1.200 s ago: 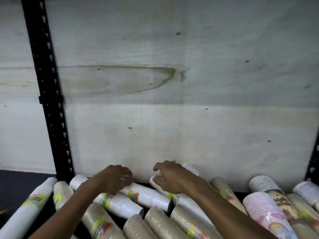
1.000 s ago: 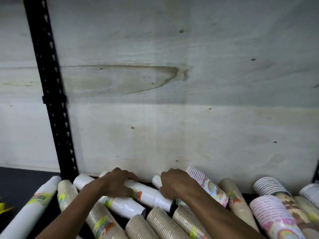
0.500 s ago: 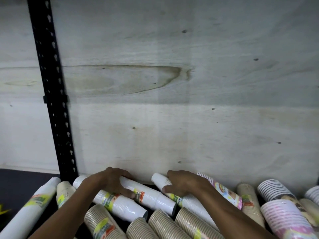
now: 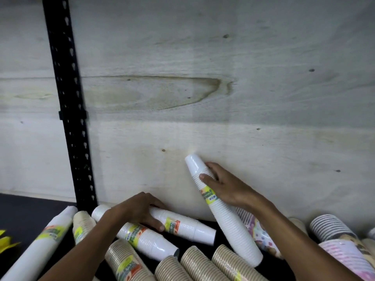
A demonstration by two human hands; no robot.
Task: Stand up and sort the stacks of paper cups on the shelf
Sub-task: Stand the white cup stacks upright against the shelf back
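My right hand (image 4: pixel 224 187) grips a white cup stack with a yellow-green label (image 4: pixel 229 222), tilted up so its closed end leans toward the pale plywood back wall. My left hand (image 4: pixel 140 211) holds another white stack with an orange-green label (image 4: pixel 186 228) that lies flat on the dark shelf (image 4: pixel 24 211). A third white stack (image 4: pixel 146 240) lies just in front of it, partly under my left wrist. Several brown kraft cup stacks (image 4: pixel 194 266) lie along the front.
A black perforated upright (image 4: pixel 70 110) stands at the left. Left of it lie a long white stack (image 4: pixel 38 248) and a kraft stack (image 4: pixel 81 226). Patterned pink and striped stacks (image 4: pixel 332 232) crowd the right. Something yellow (image 4: pixel 6 242) shows at the left edge.
My right hand has lifted its white stack from lying flat to a steep tilt against the wall. My left hand stayed on the flat white stack, gripping it.
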